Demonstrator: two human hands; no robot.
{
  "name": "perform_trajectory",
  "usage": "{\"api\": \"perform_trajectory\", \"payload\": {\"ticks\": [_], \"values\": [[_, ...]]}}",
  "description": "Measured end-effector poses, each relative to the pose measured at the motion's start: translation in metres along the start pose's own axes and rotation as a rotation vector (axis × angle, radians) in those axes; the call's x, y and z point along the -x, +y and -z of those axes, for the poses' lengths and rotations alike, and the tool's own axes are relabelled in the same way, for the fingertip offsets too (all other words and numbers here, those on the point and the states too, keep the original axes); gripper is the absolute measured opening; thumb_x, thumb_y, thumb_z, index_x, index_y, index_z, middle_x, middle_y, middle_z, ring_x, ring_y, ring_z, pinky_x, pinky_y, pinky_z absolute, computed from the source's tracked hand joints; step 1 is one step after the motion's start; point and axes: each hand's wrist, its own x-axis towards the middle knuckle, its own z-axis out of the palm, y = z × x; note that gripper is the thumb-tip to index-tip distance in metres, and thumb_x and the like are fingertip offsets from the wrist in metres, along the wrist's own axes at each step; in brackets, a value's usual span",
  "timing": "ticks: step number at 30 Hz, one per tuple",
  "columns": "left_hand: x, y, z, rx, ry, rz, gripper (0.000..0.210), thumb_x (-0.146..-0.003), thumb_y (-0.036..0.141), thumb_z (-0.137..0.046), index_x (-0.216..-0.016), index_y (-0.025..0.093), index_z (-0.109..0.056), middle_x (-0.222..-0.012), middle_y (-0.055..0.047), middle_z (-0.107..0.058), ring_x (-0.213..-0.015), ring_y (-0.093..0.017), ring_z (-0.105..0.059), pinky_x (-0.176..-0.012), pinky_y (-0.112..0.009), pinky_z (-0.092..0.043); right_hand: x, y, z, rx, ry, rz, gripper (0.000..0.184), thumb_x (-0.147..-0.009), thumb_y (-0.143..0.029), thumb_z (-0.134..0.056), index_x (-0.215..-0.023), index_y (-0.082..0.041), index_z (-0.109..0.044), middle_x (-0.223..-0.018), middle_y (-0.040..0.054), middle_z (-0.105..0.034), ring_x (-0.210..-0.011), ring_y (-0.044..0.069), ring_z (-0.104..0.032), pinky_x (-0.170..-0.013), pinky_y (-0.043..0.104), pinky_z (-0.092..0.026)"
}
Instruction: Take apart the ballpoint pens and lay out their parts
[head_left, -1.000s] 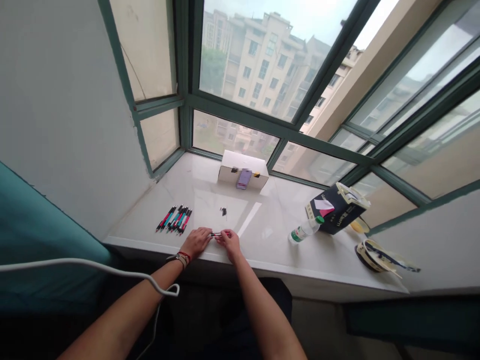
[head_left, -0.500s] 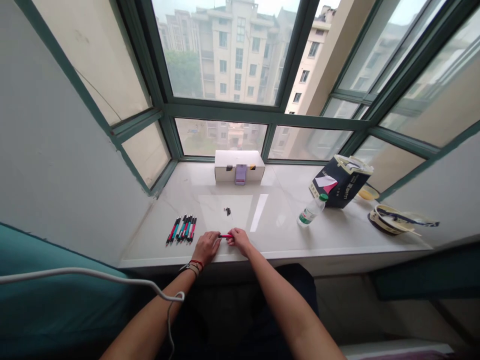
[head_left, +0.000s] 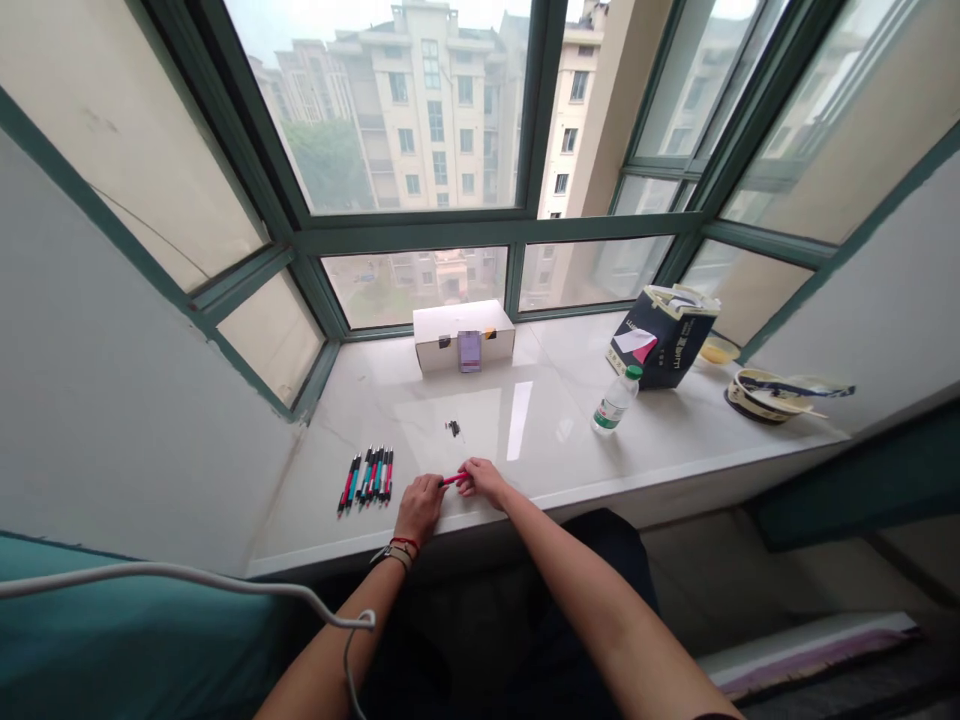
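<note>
Between my hands, low over the front of the white sill (head_left: 555, 470), is a red and black pen (head_left: 454, 479). My left hand (head_left: 420, 508) is closed on its black end. The fingers of my right hand (head_left: 482, 481) pinch the red end. A row of several pens (head_left: 366, 480) in red, teal, white and black lies to the left of my left hand. Beyond the hands sits a small group of tiny dark parts (head_left: 454, 428), too small to name exactly.
At the back stands a white box (head_left: 431, 345) with a purple case (head_left: 469, 352) against it. On the right are a green-capped bottle (head_left: 615, 402), a dark paper bag (head_left: 664, 335) and a bowl (head_left: 765, 398). A white cable (head_left: 187, 571) crosses the lower left.
The camera view has tilted and shifted, so the whole scene sits differently in the picture. Both hands keep hold of the pen, which looks slightly more slanted.
</note>
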Motion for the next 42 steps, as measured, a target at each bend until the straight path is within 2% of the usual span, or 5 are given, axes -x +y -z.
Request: {"api": "perform_trajectory", "payload": {"ticks": [5,15,25,34,42], "values": [[0.001,0.000,-0.002,0.018,0.030,0.048,0.021,-0.098,0.027,-0.036,-0.102,0.020,-0.056,-0.091,-0.006,-0.062,-0.086,-0.020,-0.057,-0.077,-0.033,-0.043,0.001,-0.002,0.003,-0.138,0.034,-0.003,0.026,-0.098,-0.027,-0.040,-0.079,-0.014,-0.054,-0.067,0.0063,-0.068,-0.049,0.010,-0.061,-0.049,0.020,-0.050],[-0.001,0.003,0.001,0.010,0.043,0.096,0.020,-0.097,0.026,-0.037,-0.097,0.021,-0.055,-0.090,-0.007,-0.061,-0.086,-0.021,-0.056,-0.078,-0.035,-0.043,0.002,0.003,0.019,-0.280,0.073,0.013,0.007,-0.088,-0.018,-0.061,-0.093,-0.013,-0.060,-0.087,0.0117,-0.071,-0.074,0.015,-0.071,-0.068,0.025,-0.057],[-0.005,0.009,0.006,-0.038,0.013,0.107,0.018,-0.095,0.025,-0.038,-0.092,0.021,-0.056,-0.092,-0.007,-0.059,-0.087,-0.021,-0.055,-0.078,-0.034,-0.042,-0.046,-0.037,0.047,0.161,0.435,0.124,0.010,-0.088,-0.015,-0.054,-0.097,-0.013,-0.059,-0.093,0.0121,-0.072,-0.073,0.014,-0.071,-0.060,0.021,-0.056],[-0.007,0.010,0.008,-0.030,0.010,0.115,0.015,-0.094,0.024,-0.041,-0.090,0.021,-0.056,-0.092,-0.007,-0.059,-0.088,-0.021,-0.053,-0.078,-0.035,-0.043,-0.106,-0.055,0.022,0.296,0.428,0.145,0.017,-0.079,-0.012,-0.063,-0.096,-0.013,-0.065,-0.094,0.0099,-0.072,-0.070,0.012,-0.070,-0.065,0.019,-0.053],[-0.009,0.012,0.011,-0.023,-0.029,0.121,0.015,-0.094,0.025,-0.041,-0.092,0.021,-0.055,-0.094,-0.008,-0.058,-0.090,-0.022,-0.054,-0.079,-0.035,-0.043,-0.109,-0.049,0.020,0.285,0.406,0.161,0.016,-0.089,-0.016,-0.051,-0.097,-0.013,-0.064,-0.099,0.0112,-0.072,-0.072,0.012,-0.070,-0.061,0.020,-0.055]]}}
